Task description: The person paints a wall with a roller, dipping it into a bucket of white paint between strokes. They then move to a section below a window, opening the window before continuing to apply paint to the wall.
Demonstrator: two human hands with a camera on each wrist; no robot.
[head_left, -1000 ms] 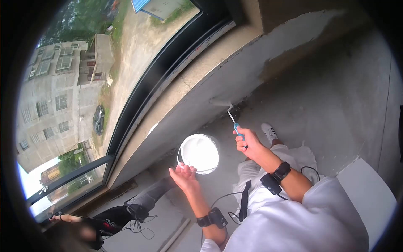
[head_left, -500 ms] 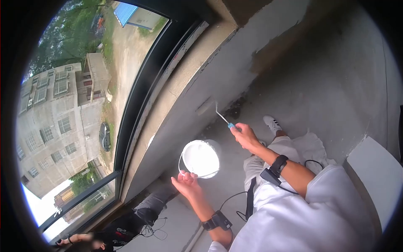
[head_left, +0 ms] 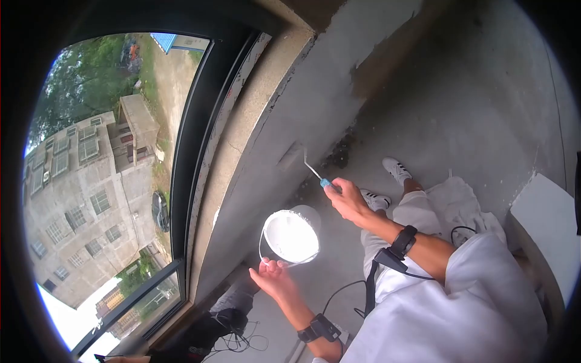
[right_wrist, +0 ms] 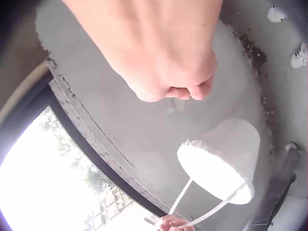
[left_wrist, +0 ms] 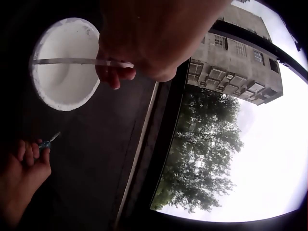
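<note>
In mid-frame of the head view, the right hand [head_left: 351, 202] grips a paint roller [head_left: 325, 182] slanting up-left toward the wall [head_left: 290, 115]; lower, the left hand [head_left: 275, 280] holds the handle [left_wrist: 67, 61] of a white bucket [head_left: 311, 219] between both.

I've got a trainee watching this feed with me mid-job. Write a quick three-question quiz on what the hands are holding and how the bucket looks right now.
1. Fill in the blank: the left hand holds the round white plastic bucket by its thin white ____.
2. True or false: the bucket is covered over.
3. Which hand grips the blue-handled tool with a thin pale rod? A: left; B: right; C: both.

Key:
1. Handle.
2. False; it is open at the top.
3. B, the right hand.
</note>
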